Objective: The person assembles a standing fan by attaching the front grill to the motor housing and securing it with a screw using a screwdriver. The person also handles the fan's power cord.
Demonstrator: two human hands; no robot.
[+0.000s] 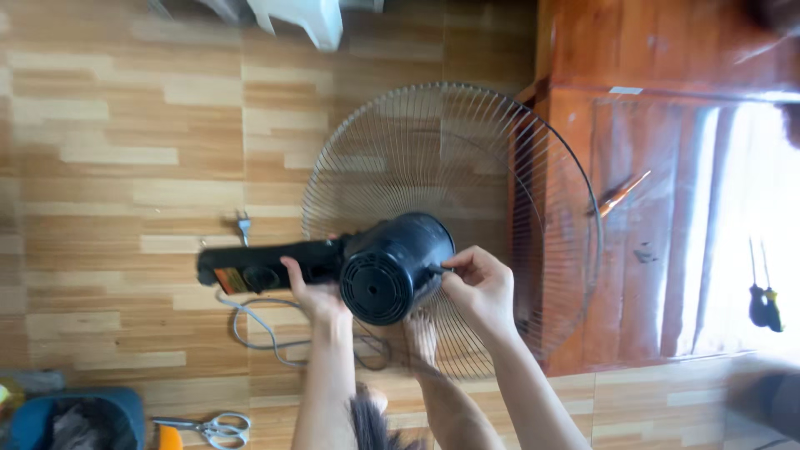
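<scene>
A fan is held up over the wood-pattern floor. Its black motor housing [392, 265] faces me and the round wire grille [467, 158] spreads behind it. My left hand [310, 292] grips the black neck with the control panel [250, 271], just left of the housing. At the housing's right edge, my right hand [477, 282] pinches a small part with the fingertips. The grey power cord [258, 329] hangs below, and its plug [242, 225] lies on the floor.
A reddish wooden table with a glass top [667, 167] stands at right, holding an orange-handled screwdriver [621, 196] and two more screwdrivers [765, 304]. Scissors [212, 429] lie at bottom left by a blue bin [75, 417]. A white plastic stool [308, 17] stands at the top.
</scene>
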